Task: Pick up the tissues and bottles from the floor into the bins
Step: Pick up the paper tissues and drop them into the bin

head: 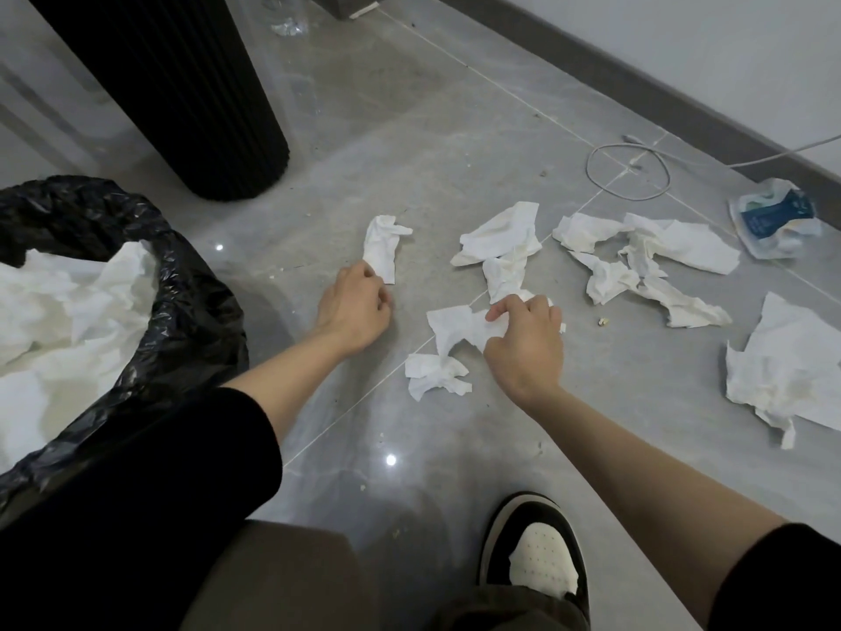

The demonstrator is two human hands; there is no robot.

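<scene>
While grey floor tiles (409, 129) fill most of the view, a bin lined with a black bag (182, 284) stands at the left, with white paper (68, 311) heaped inside it. Behind the bin rises a dark ribbed column (182, 84). A broad crumpled sheet (782, 375) lies at the right edge, well apart from the bin. Nearer the wall, a tangle of torn tissues (646, 252) spreads across the tiles, and a folded tissue (500, 239) lies just to its left.

The left hand (355, 302) reaches from a black sleeve, its fingers curled and pinching the lower end of a narrow tissue strip (382, 248) that lies on the floor. The right hand (523, 339) has its fingers curled round a flat tissue (455, 327). A small wad (432, 373) lies just below that.

A shoe (537, 548) stands at the bottom. A crushed bottle with a blue label (773, 220) lies by the skirting at the right. A thin cable loop (628, 175) lies near it. Another clear crumpled bottle (289, 25) lies at the top, beside the column.
</scene>
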